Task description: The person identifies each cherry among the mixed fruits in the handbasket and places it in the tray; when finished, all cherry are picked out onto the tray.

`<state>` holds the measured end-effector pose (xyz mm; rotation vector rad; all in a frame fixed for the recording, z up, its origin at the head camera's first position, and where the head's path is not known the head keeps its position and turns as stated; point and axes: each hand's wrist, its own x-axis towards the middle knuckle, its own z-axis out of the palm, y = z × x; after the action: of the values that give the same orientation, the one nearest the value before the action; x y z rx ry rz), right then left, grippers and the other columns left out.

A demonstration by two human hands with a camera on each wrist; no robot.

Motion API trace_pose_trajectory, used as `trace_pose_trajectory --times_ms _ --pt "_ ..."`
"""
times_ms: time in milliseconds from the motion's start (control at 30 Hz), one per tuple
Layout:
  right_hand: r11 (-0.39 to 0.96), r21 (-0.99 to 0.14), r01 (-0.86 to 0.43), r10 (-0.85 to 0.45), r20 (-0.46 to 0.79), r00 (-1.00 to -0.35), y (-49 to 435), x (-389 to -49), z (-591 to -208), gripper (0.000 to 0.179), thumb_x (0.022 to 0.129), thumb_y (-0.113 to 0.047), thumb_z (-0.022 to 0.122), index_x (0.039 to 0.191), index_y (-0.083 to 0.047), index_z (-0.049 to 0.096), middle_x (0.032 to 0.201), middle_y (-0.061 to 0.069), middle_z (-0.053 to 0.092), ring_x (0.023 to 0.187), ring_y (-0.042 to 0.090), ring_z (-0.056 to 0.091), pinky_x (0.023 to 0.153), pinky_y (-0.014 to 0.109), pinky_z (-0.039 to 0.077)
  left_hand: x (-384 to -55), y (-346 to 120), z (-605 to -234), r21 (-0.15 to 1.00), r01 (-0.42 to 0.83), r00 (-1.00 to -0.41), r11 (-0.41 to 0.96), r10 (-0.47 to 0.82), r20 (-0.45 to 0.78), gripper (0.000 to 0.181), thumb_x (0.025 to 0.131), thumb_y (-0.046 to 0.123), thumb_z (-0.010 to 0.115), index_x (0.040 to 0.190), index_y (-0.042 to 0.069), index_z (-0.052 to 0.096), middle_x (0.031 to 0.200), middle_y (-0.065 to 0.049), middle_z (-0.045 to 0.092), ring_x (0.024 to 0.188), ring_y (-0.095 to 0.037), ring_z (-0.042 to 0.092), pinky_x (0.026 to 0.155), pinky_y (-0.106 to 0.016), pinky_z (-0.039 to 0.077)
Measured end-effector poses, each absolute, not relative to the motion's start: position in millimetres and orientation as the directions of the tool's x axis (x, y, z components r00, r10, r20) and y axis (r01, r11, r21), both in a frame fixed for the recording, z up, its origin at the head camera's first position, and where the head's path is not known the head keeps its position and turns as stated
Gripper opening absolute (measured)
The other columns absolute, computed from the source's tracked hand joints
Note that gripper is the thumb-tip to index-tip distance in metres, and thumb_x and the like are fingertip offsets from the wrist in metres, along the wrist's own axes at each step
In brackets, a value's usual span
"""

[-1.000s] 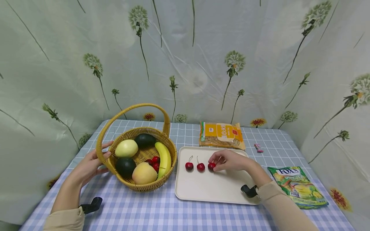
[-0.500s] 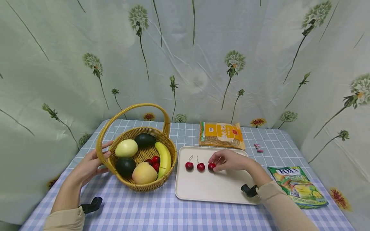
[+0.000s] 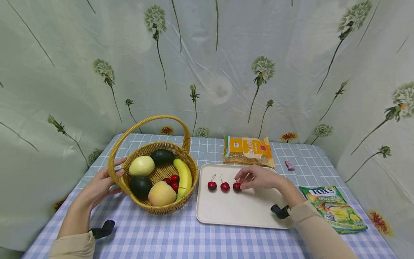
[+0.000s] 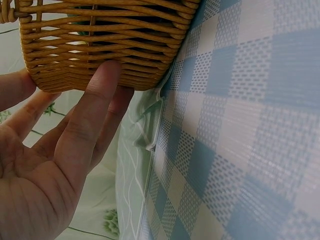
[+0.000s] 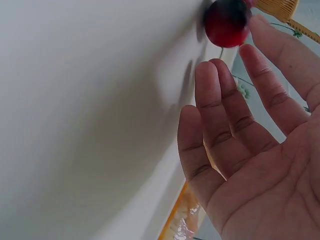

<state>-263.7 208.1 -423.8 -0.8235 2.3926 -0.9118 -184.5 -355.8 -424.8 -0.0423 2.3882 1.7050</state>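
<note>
My left hand (image 3: 101,183) rests its extended fingers on the side of a yellow wicker basket (image 3: 185,153), below the handle; the left wrist view has the fingertips (image 4: 106,75) against the weave. Inside the basket lie a banana (image 3: 183,178), a peach (image 3: 162,193), a pale green fruit (image 3: 141,166), two dark green fruits and several cherries. On the cream tray (image 3: 226,212), three cherries stand in a row: left (image 3: 212,186), middle (image 3: 225,186) and right (image 3: 237,186). Just over the right cherry hovers my right hand (image 3: 258,178), fingers loosely bent, the cherry not between them.
Behind the tray lies an orange snack bag (image 3: 248,151). A small pink wrapped candy (image 3: 289,165) is to its right, and a green FOX'S candy bag (image 3: 333,208) lies right of the tray. A checked cloth (image 3: 155,237) covers the table.
My right hand has let go of the right cherry and lifted slightly, its fingers spreading a little. The cherry stays on the tray. My left hand and the basket have not moved.
</note>
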Motion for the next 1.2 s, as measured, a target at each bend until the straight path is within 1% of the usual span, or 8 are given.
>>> trace_pose_trajectory --times_ms 267,467,600,733,833,967,1100,1200 --pt "0.605 -0.706 -0.369 -0.653 -0.173 -0.737 206.0 -271.7 -406.5 0.028 0.101 -0.021 0.076 0.123 -0.005 0.074 0.106 0.003 0.074 0.099 0.017 0.069 0.091 0.024 0.057 -184.4 -356.3 -424.4 0.932 -0.144 -0.978 0.334 0.095 -0.185 0.072 0.113 0.038 0.055 0.173 0.018 0.021 0.127 0.02 0.059 0.109 0.006 0.064 0.1 -0.052 0.061" --pt "0.582 -0.702 -0.41 -0.676 -0.138 -0.724 191.6 -277.0 -385.9 0.033 0.103 -0.026 0.074 0.126 -0.003 0.073 0.107 0.002 0.075 0.101 0.017 0.069 0.095 0.031 0.058 -184.1 -357.3 -425.5 0.932 -0.147 -0.978 0.333 0.094 -0.187 0.072 0.113 0.038 0.055 0.173 0.018 0.021 0.126 0.02 0.06 0.109 0.005 0.064 0.098 -0.046 0.062" --pt "0.573 -0.698 -0.43 -0.697 -0.139 -0.704 172.5 -279.8 -371.4 0.034 0.104 -0.029 0.073 0.129 -0.006 0.073 0.11 0.002 0.074 0.103 0.017 0.068 0.098 0.036 0.058 -183.7 -357.8 -426.0 0.931 -0.151 -0.977 0.332 0.09 -0.191 0.072 0.113 0.038 0.056 0.173 0.018 0.021 0.123 0.022 0.06 0.108 0.005 0.064 0.096 -0.044 0.063" --pt "0.57 -0.679 -0.463 -0.724 -0.148 -0.674 149.2 -280.9 -358.6 0.031 0.104 -0.032 0.072 0.129 -0.012 0.073 0.111 0.002 0.074 0.106 0.016 0.068 0.1 0.037 0.057 -183.5 -357.7 -425.9 0.932 -0.155 -0.977 0.328 0.087 -0.193 0.072 0.113 0.038 0.056 0.173 0.019 0.022 0.123 0.023 0.06 0.108 0.004 0.064 0.097 -0.044 0.063" --pt "0.559 -0.673 -0.484 -0.748 -0.157 -0.645 130.3 -280.4 -349.9 0.03 0.104 -0.033 0.071 0.129 -0.015 0.073 0.113 0.006 0.076 0.106 0.019 0.071 0.099 0.037 0.058 -183.5 -357.6 -425.7 0.932 -0.159 -0.977 0.327 0.085 -0.196 0.072 0.113 0.038 0.056 0.173 0.019 0.022 0.124 0.021 0.06 0.108 0.004 0.065 0.097 -0.046 0.062" --pt "0.525 -0.689 -0.499 -0.787 -0.172 -0.592 105.3 -280.4 -342.4 0.031 0.105 -0.031 0.071 0.131 -0.013 0.072 0.112 0.006 0.078 0.105 0.023 0.074 0.097 0.038 0.06 -183.9 -356.9 -424.7 0.93 -0.163 -0.976 0.328 0.083 -0.201 0.073 0.112 0.039 0.056 0.173 0.019 0.021 0.126 0.019 0.059 0.108 0.003 0.065 0.098 -0.046 0.062" --pt "0.502 -0.685 -0.527 -0.819 -0.18 -0.545 81.7 -281.5 -340.5 0.034 0.106 -0.029 0.07 0.133 -0.01 0.071 0.11 0.002 0.078 0.103 0.017 0.075 0.096 0.034 0.06 -184.9 -355.8 -423.6 0.928 -0.167 -0.976 0.332 0.079 -0.204 0.073 0.112 0.04 0.057 0.173 0.019 0.022 0.127 0.019 0.058 0.108 0.003 0.064 0.099 -0.048 0.061" --pt "0.498 -0.662 -0.56 -0.833 -0.184 -0.523 65.2 -282.1 -341.1 0.035 0.105 -0.029 0.071 0.135 -0.01 0.071 0.114 0.001 0.078 0.106 0.015 0.074 0.095 0.029 0.059 -185.0 -355.1 -423.8 0.928 -0.167 -0.976 0.334 0.075 -0.203 0.073 0.112 0.04 0.057 0.173 0.019 0.022 0.128 0.019 0.057 0.108 0.004 0.063 0.1 -0.051 0.061"
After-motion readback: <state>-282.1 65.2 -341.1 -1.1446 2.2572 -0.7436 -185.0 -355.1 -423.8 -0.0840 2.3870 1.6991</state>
